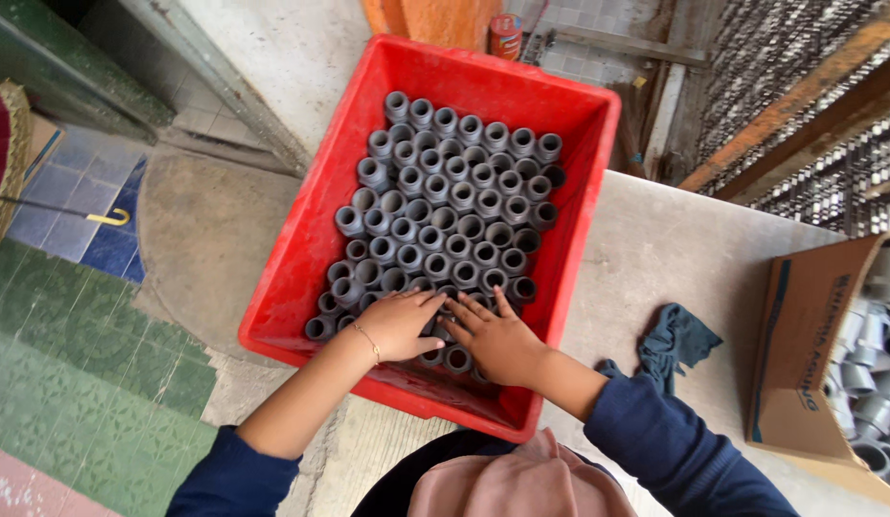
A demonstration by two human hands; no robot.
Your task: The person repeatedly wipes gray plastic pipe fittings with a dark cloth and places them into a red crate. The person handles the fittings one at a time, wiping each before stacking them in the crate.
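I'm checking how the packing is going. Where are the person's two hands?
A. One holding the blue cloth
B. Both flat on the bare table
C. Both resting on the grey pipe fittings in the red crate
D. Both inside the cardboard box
C: the left hand and right hand lie side by side on the grey pipe fittings at the near end of the red crate.
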